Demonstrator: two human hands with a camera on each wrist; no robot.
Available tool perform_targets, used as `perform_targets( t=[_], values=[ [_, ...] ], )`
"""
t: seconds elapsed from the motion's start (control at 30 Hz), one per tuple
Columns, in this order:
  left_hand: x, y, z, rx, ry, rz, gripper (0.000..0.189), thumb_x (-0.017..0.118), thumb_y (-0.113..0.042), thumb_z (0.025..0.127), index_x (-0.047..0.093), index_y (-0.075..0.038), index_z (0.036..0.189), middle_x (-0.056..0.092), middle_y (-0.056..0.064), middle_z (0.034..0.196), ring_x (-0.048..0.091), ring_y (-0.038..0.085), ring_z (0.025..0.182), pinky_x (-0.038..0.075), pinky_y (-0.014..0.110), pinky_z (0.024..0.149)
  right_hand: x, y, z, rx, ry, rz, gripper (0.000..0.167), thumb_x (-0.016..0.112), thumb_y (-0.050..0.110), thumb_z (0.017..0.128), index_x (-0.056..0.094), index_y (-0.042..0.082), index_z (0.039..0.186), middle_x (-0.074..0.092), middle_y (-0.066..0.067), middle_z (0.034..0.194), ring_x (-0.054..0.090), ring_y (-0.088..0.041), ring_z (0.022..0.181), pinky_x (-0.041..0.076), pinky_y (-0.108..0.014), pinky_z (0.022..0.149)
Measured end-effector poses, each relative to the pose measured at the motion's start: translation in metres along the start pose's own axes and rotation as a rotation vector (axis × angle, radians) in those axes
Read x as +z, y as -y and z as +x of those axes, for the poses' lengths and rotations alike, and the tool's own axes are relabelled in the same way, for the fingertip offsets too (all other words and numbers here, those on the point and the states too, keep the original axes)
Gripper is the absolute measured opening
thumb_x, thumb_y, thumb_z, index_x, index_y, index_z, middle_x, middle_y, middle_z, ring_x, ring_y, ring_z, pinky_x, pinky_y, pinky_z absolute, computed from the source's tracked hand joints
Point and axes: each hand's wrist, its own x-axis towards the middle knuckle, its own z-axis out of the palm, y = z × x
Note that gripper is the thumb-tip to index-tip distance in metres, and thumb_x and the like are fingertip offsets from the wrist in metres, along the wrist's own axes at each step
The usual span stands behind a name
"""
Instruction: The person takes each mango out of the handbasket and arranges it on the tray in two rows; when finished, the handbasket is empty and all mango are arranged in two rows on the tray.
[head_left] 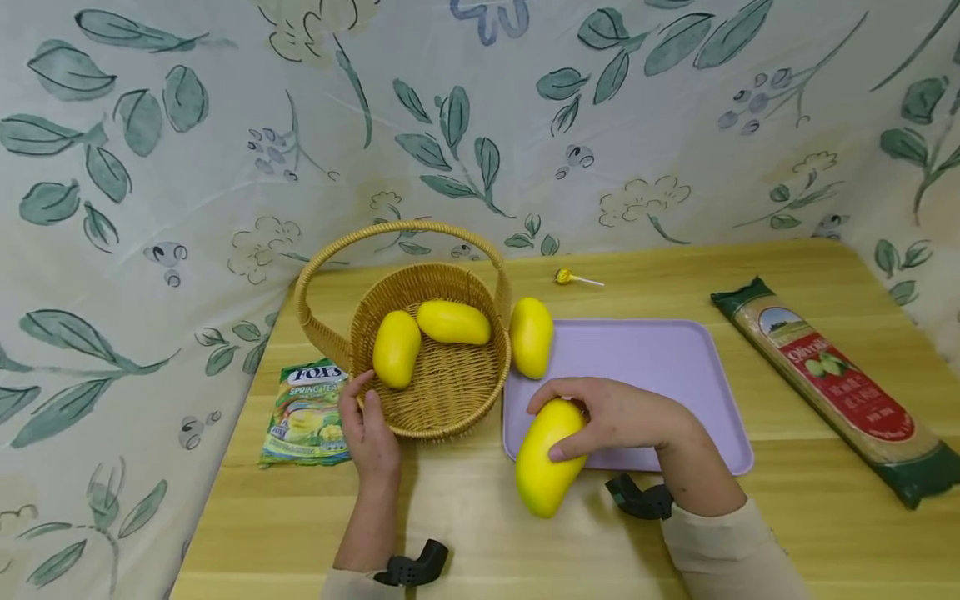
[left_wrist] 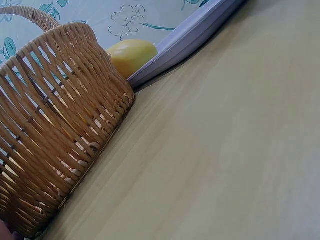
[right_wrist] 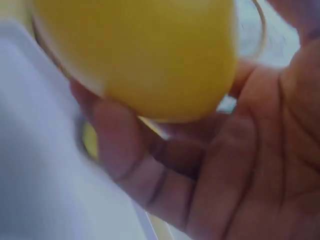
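Observation:
My right hand [head_left: 615,417] grips a yellow mango [head_left: 546,475] from above, thumb on the near side and fingers round the far side. In the head view this mango overlaps the front left corner of a lilac tray [head_left: 660,358]. My left hand [head_left: 371,437] holds the left front rim of a wicker basket [head_left: 442,429] with a tall arched handle. Inside the basket lie two mangoes, one upright in view [head_left: 397,350] and one lying crosswise [head_left: 454,322]. Another mango [head_left: 532,337] sits between the basket and the tray's back left corner.
Left of the basket, partly behind my left hand, lies a green FOX'S candy bag [head_left: 300,425]. A yellow lollipop [head_left: 564,276] is near the table's back edge. On the right a long pasta packet [head_left: 832,383] lies slanted. A leaf-patterned cloth [head_left: 480,125] hangs behind the table.

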Motion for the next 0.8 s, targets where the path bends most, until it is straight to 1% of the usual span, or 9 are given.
perform_targets(
  t=[0.07, 0.17, 0.27, 0.37, 0.43, 0.53, 0.7, 0.8],
  values=[
    [0.0, -0.001, 0.0, 0.001, -0.003, 0.003, 0.032, 0.04, -0.01, 0.105, 0.055, 0.003, 0.131, 0.051, 0.014, 0.141, 0.04, 0.012, 0.136, 0.026, 0.031, 0.113, -0.011, -0.007, -0.006, 0.078, -0.099, -0.023, 0.058, 0.084, 0.042, 0.08, 0.06, 0.02, 0.128, 0.065, -0.003, 0.113, 0.056, -0.022, 0.099, 0.046, -0.036, 0.084],
    [0.0, -0.002, 0.0, 0.005, -0.006, 0.008, 0.032, 0.04, -0.01, 0.105, 0.055, 0.003, 0.131, 0.051, 0.015, 0.141, 0.04, 0.011, 0.135, 0.026, 0.03, 0.113, -0.027, -0.017, -0.012, 0.19, -0.268, -0.029, 0.072, 0.084, 0.046, 0.08, 0.052, 0.019, 0.138, 0.063, -0.008, 0.121, 0.057, -0.025, 0.103, 0.046, -0.036, 0.086],
    [-0.001, -0.002, 0.001, 0.005, -0.004, 0.01, 0.032, 0.04, -0.01, 0.106, 0.055, 0.003, 0.131, 0.051, 0.014, 0.141, 0.04, 0.011, 0.135, 0.026, 0.031, 0.113, -0.041, -0.027, -0.015, 0.242, -0.415, 0.013, 0.081, 0.083, 0.045, 0.082, 0.044, 0.016, 0.147, 0.059, -0.014, 0.132, 0.056, -0.03, 0.111, 0.046, -0.038, 0.089],
    [-0.001, -0.002, 0.002, 0.003, -0.006, 0.008, 0.031, 0.04, -0.01, 0.105, 0.056, 0.001, 0.13, 0.051, 0.015, 0.142, 0.039, 0.015, 0.138, 0.025, 0.034, 0.115, -0.05, -0.038, -0.015, 0.25, -0.524, 0.054, 0.081, 0.081, 0.041, 0.086, 0.041, 0.013, 0.151, 0.055, -0.018, 0.138, 0.054, -0.035, 0.119, 0.045, -0.042, 0.093],
    [-0.002, -0.002, 0.003, 0.002, -0.005, 0.008, 0.031, 0.04, -0.01, 0.105, 0.056, 0.001, 0.13, 0.05, 0.015, 0.143, 0.039, 0.017, 0.14, 0.025, 0.036, 0.116, -0.054, -0.044, -0.014, 0.253, -0.573, 0.067, 0.08, 0.08, 0.041, 0.087, 0.041, 0.014, 0.152, 0.053, -0.019, 0.142, 0.05, -0.037, 0.123, 0.044, -0.044, 0.095],
    [-0.001, -0.001, 0.003, 0.001, -0.002, 0.007, 0.031, 0.04, -0.01, 0.105, 0.055, 0.002, 0.13, 0.049, 0.015, 0.144, 0.038, 0.018, 0.141, 0.025, 0.036, 0.116, -0.059, -0.052, -0.012, 0.262, -0.614, 0.076, 0.08, 0.077, 0.042, 0.089, 0.04, 0.018, 0.156, 0.049, -0.02, 0.146, 0.048, -0.04, 0.126, 0.043, -0.045, 0.095],
    [0.0, 0.0, 0.003, 0.007, 0.005, 0.004, 0.032, 0.04, -0.009, 0.106, 0.054, 0.004, 0.131, 0.049, 0.016, 0.143, 0.039, 0.013, 0.138, 0.025, 0.032, 0.115, -0.063, -0.059, -0.008, 0.294, -0.69, 0.13, 0.09, 0.076, 0.044, 0.09, 0.026, 0.024, 0.163, 0.037, -0.024, 0.155, 0.044, -0.044, 0.129, 0.045, -0.052, 0.098],
    [0.0, 0.0, 0.002, 0.01, 0.005, 0.002, 0.032, 0.039, -0.009, 0.105, 0.054, 0.004, 0.131, 0.049, 0.018, 0.142, 0.039, 0.013, 0.138, 0.025, 0.033, 0.115, -0.062, -0.062, -0.006, 0.306, -0.741, 0.174, 0.093, 0.075, 0.041, 0.091, 0.021, 0.022, 0.164, 0.035, -0.023, 0.16, 0.043, -0.045, 0.133, 0.044, -0.057, 0.104]
  ],
)
